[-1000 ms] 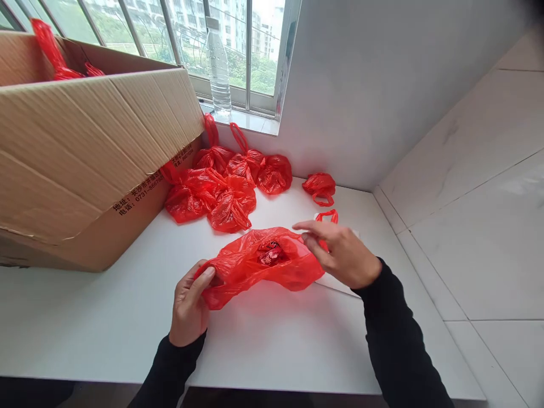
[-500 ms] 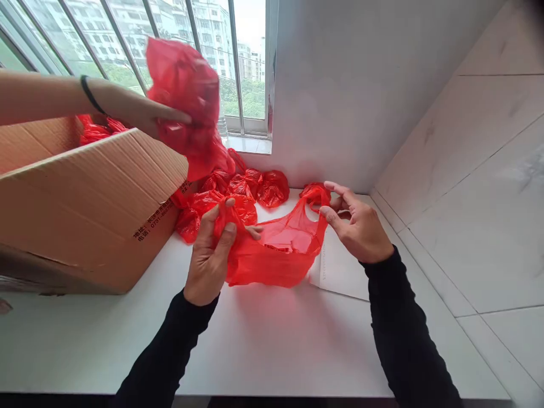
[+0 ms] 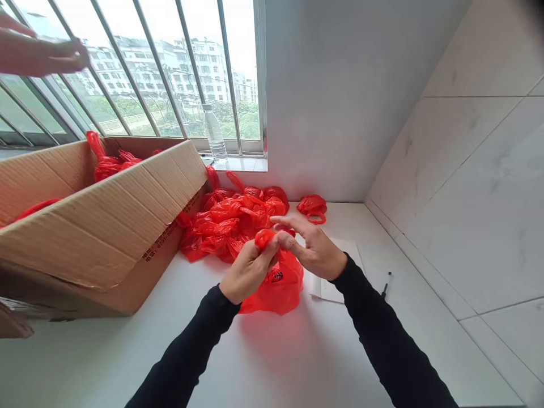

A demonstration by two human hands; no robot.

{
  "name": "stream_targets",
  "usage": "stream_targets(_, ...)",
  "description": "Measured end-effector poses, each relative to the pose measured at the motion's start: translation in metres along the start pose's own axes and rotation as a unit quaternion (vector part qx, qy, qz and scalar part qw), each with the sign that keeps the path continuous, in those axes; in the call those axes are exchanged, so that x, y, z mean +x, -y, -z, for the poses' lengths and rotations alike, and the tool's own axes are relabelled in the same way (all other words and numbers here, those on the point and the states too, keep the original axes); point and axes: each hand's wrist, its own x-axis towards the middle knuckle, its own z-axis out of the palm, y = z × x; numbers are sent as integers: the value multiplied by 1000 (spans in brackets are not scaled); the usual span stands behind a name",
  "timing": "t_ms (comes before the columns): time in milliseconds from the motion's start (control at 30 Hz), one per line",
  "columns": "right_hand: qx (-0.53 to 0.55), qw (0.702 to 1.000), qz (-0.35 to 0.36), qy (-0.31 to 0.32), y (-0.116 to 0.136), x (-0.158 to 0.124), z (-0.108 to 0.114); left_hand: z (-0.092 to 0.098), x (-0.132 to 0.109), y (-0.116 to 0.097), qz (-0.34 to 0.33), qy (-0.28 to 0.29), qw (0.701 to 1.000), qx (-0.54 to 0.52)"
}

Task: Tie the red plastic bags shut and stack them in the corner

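The thin film could split if the gathered neck is pulled hard, and the bunch could slip open if the left hand (image 3: 249, 272) loosens; that hand pinches the top of the red plastic carrier bag (image 3: 270, 300) between thumb and fingers. The right hand (image 3: 312, 249) is at the same bunch, fingers part spread — whether it grips any plastic I cannot tell. The heap of red bags (image 3: 225, 212) lies just behind, so a loose handle there might snag. The carrier bag sits in front of the heap on the white table (image 3: 297, 362), its top drawn into a small knob, its lower part creased, glossy and see-through, with dark printing (image 3: 277, 276) showing on or through its side
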Motion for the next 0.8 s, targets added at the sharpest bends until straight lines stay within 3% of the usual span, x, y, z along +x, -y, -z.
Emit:
stream_targets(100,62,996,-62,26,-12,-3,-2,4,-6,1,68,11,996,-63)
stream_targets(267,69,994,-74,-47,-1,-13,-6,9,-12,-2,141,-31,965,-220)
stream_targets(400,49,996,-64,29,10,-19,-5,15,-17,-10,141,-38,959,-244)
stream_targets(533,27,999,-27,30,1,-14,-14,18,-32,-12,79,-8,994,-76)
stream_targets(600,54,995,-24,75,-7,-12,-26,23,-42,-6,18,-27,998,52)
stream_targets(667,80,988,-43,122,-15,-10,-42,31,-53,3,-73,-76,973,207)
stream_targets(800,107,978,-103,143,-41,10,-68,53,-79,24,-246,-140,868,409)
